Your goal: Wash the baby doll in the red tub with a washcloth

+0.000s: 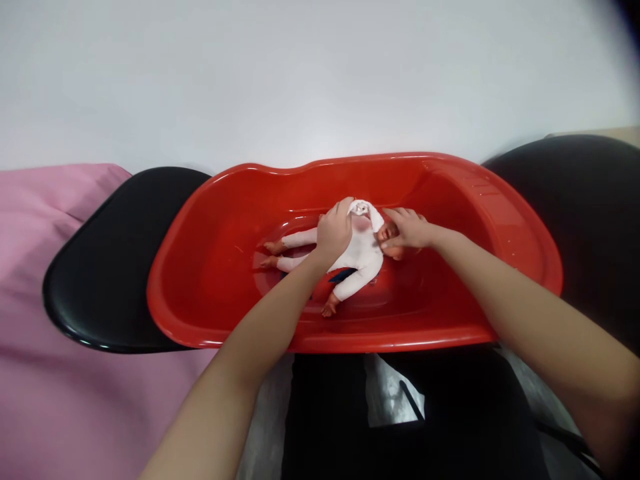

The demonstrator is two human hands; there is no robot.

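A baby doll (358, 252) in a white long-sleeved suit lies on its back in a red baby bathtub (210, 267), its bare feet toward the left. My left hand (335, 230) lies over the doll's far side, fingers curled at a white bunched sleeve or cloth (373, 215); the fingertips are partly hidden. At the doll's head my right hand (413, 228) is closed around it, with the thumb and fingers on either side of the face. The doll's near arm (359, 281) stretches out toward the tub's front wall. Something dark blue (341, 275) shows beneath the doll's body.
The tub rests across a black seat (115, 267) at left and another black surface (590, 200) at right. Pink cloth (50, 373) hangs at the left. A white wall (300, 80) rises behind. Black clothing (325, 413) shows below the tub's front rim.
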